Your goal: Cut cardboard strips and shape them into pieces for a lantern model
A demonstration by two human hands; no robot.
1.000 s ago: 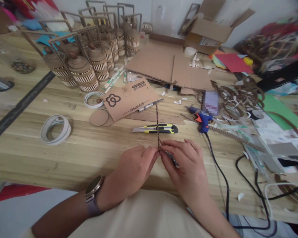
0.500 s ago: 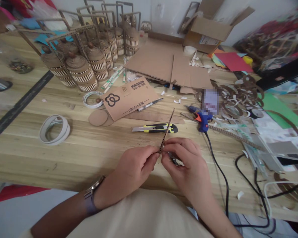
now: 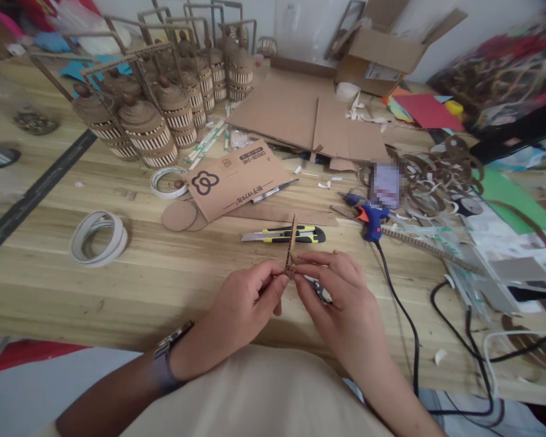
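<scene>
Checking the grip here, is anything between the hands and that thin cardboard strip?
Nothing visible. The left hand and right hand both pinch the cardboard strip at its lower end; the utility knife lies on the table beyond it.

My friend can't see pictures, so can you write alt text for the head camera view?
A left hand and a right hand pinch the lower end of a thin cardboard strip over a wooden table. Beyond it are a yellow-and-black utility knife, a blue glue gun, a tape roll and cardboard lanterns.
</scene>
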